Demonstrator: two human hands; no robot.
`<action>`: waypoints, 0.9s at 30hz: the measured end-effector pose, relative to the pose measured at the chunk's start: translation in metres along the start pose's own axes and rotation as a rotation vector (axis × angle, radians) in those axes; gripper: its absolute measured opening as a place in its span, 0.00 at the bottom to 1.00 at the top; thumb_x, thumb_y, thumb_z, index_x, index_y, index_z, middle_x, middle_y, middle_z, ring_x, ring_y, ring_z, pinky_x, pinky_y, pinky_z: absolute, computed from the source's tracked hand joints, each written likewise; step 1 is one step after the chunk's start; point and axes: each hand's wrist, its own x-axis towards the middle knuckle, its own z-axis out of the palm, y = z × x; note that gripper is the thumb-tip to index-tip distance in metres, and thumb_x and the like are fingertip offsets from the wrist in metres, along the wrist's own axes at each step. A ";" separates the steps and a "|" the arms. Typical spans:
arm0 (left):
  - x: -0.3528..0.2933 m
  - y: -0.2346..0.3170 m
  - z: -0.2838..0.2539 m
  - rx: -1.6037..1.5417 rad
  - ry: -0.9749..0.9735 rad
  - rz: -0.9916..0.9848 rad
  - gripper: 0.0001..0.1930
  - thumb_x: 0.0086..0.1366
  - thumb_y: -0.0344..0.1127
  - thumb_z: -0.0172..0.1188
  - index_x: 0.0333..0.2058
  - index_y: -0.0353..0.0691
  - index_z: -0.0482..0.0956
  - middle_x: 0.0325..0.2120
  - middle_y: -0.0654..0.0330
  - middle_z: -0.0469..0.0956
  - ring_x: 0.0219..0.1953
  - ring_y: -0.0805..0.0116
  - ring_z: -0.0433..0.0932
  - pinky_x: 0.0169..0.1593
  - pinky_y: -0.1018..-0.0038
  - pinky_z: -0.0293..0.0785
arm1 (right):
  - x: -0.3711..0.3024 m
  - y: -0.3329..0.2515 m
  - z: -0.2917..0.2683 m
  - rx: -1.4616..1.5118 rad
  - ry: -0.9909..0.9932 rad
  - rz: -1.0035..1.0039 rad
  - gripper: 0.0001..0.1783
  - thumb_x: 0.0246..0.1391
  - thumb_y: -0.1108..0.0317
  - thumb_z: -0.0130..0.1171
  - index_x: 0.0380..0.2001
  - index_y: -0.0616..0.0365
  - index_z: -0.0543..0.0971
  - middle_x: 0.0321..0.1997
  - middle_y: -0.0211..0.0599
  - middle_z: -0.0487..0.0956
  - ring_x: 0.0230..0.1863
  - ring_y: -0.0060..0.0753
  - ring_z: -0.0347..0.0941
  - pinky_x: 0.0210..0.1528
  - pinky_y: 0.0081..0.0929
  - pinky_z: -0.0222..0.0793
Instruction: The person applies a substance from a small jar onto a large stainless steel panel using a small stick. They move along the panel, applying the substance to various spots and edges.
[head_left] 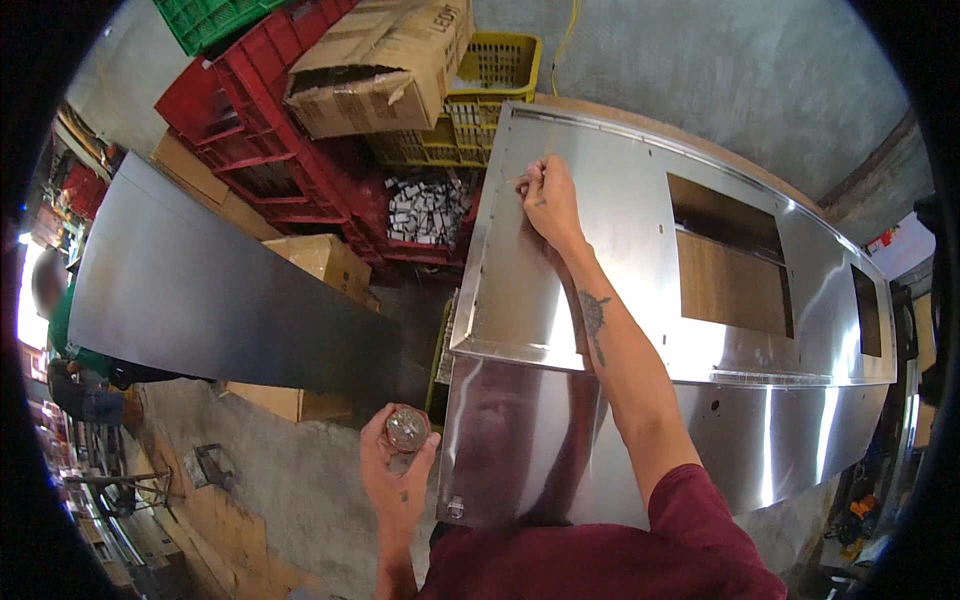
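Observation:
My left hand [378, 458] is closed around a small round clear jar [407, 428], held beside the near left corner of a shiny sheet-metal cabinet [590, 265]. What the jar contains is too unclear to name. My right arm reaches over the cabinet's brushed upper panel. There my right hand [550, 198] pinches a thin pale stick [516, 181] close to the panel's left rim. Whether the stick's tip touches the metal, I cannot tell. Small holes run along the panel, and a large rectangular cut-out [735, 285] opens to the right of my forearm.
A large bent metal sheet [215, 280] stands at left, with a person in green [62, 310] behind it. Red crates [290, 150], a yellow basket [510, 62] and a cardboard box [385, 75] are stacked at the back. Small white pieces [425, 212] fill one crate.

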 end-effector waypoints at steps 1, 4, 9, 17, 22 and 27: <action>-0.001 0.002 0.000 0.006 0.016 0.001 0.34 0.68 0.23 0.78 0.70 0.32 0.74 0.60 0.51 0.81 0.58 0.63 0.85 0.59 0.67 0.86 | -0.006 -0.005 0.003 -0.004 -0.026 -0.024 0.09 0.80 0.71 0.57 0.44 0.66 0.73 0.42 0.53 0.78 0.39 0.51 0.83 0.45 0.46 0.78; -0.001 0.005 0.004 -0.006 0.010 -0.014 0.33 0.68 0.22 0.79 0.69 0.32 0.75 0.59 0.51 0.81 0.58 0.64 0.85 0.57 0.68 0.87 | -0.010 -0.018 -0.002 -0.015 -0.078 -0.081 0.09 0.78 0.69 0.59 0.46 0.65 0.74 0.46 0.59 0.78 0.45 0.66 0.78 0.51 0.54 0.76; 0.000 -0.005 0.009 -0.012 -0.021 0.056 0.33 0.68 0.23 0.79 0.68 0.32 0.75 0.59 0.51 0.82 0.58 0.63 0.86 0.58 0.67 0.87 | -0.009 -0.026 -0.007 -0.009 -0.102 -0.078 0.09 0.77 0.67 0.61 0.49 0.63 0.75 0.51 0.59 0.77 0.48 0.70 0.78 0.52 0.56 0.77; 0.000 -0.008 0.010 -0.012 -0.036 0.033 0.32 0.69 0.24 0.79 0.68 0.32 0.76 0.60 0.49 0.81 0.58 0.62 0.86 0.59 0.67 0.86 | -0.007 -0.031 -0.008 -0.010 -0.100 -0.061 0.11 0.79 0.68 0.60 0.47 0.67 0.78 0.51 0.56 0.78 0.43 0.54 0.83 0.51 0.45 0.80; -0.001 -0.012 0.008 -0.009 -0.039 0.034 0.33 0.68 0.24 0.79 0.69 0.32 0.75 0.60 0.50 0.81 0.58 0.62 0.86 0.60 0.67 0.87 | -0.007 -0.034 -0.009 0.003 -0.107 -0.054 0.11 0.79 0.67 0.61 0.47 0.68 0.78 0.51 0.56 0.78 0.43 0.55 0.83 0.51 0.46 0.80; -0.001 -0.011 0.009 -0.007 -0.042 0.031 0.34 0.68 0.24 0.79 0.69 0.32 0.75 0.59 0.50 0.82 0.58 0.62 0.86 0.60 0.67 0.87 | -0.007 -0.033 -0.009 -0.005 -0.100 -0.066 0.11 0.79 0.67 0.61 0.47 0.67 0.79 0.51 0.55 0.79 0.44 0.55 0.83 0.51 0.45 0.80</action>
